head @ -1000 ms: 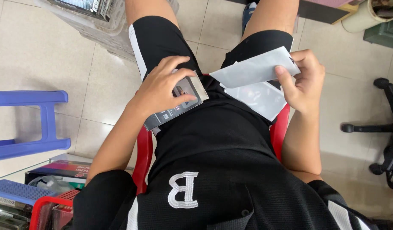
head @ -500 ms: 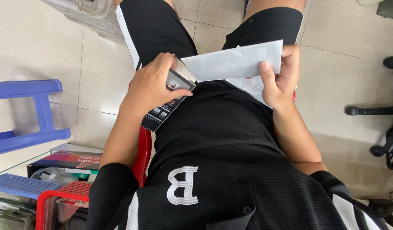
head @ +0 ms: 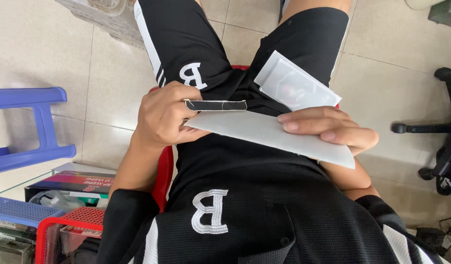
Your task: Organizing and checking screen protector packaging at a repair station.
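Observation:
I sit on a red chair (head: pixel 163 172) in black shorts. My left hand (head: pixel 162 115) grips a small flat black box (head: pixel 215 105), seen edge-on at the mouth of a white padded envelope (head: pixel 269 134). My right hand (head: pixel 328 128) lies on top of the envelope and holds it over my lap, fingers pointing left. A clear plastic bag (head: pixel 294 84) rests on my right thigh just behind the envelope.
A blue plastic stool (head: pixel 27 124) stands on the tiled floor at left. Boxes (head: pixel 71 181) and red and blue baskets (head: pixel 54 222) crowd the lower left. The base of a black office chair (head: pixel 443 124) sits at right.
The black box turned from flat to edge-on and now meets the envelope's opening. The envelope swung down flat over my lap, and the view shifted so more of my thighs show.

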